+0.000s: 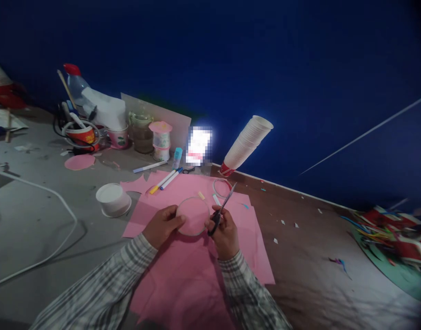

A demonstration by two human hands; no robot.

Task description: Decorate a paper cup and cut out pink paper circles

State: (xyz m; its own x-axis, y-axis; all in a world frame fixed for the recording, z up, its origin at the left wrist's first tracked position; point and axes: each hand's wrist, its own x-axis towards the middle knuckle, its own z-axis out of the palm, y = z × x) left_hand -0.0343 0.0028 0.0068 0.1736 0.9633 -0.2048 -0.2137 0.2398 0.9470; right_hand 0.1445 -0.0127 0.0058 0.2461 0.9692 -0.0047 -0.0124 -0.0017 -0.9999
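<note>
Several pink sheets (183, 286) lie overlapped; beyond them leans a tall stack of paper cups (246, 144). Over the sheets, the left hand (162, 224) pinches a grey-rimmed disc (194, 216) at its left edge. The right hand (226, 236), fingertips at the opposite edge, grips scissors (226, 200), blades pointing away. Two markers (171, 179) rest near the sheets' far edge.

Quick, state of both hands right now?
Left hand: closed, pinching the left edge of the round pink disc.
Right hand: closed, holding the black-handled scissors, blades pointing up and away.
</note>
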